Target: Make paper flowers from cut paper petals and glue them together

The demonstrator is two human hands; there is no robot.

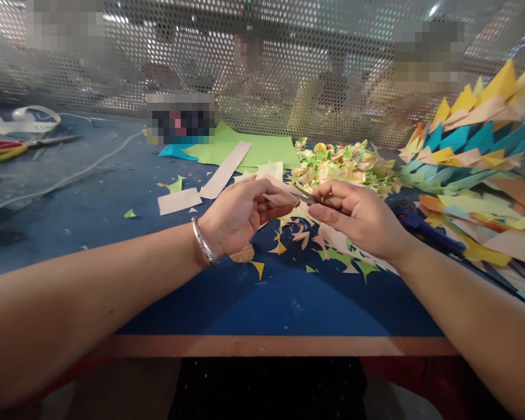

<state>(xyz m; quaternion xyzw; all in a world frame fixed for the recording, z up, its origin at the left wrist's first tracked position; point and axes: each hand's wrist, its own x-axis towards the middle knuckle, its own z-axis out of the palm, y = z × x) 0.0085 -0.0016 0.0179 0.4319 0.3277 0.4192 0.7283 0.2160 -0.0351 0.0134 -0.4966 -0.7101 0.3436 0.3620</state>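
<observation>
Both hands (297, 213) around paper strip (276, 198)

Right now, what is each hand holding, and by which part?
The left hand pinches a pale paper strip near its end. The right hand grips small scissors by the handles, which the fingers hide; the blades meet the strip.

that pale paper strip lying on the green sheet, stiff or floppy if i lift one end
The pale paper strip is thin and lies flat, so it probably droops. Likely very light, like the scraps scattered about, and a push may just slide it over the green sheet.
</observation>
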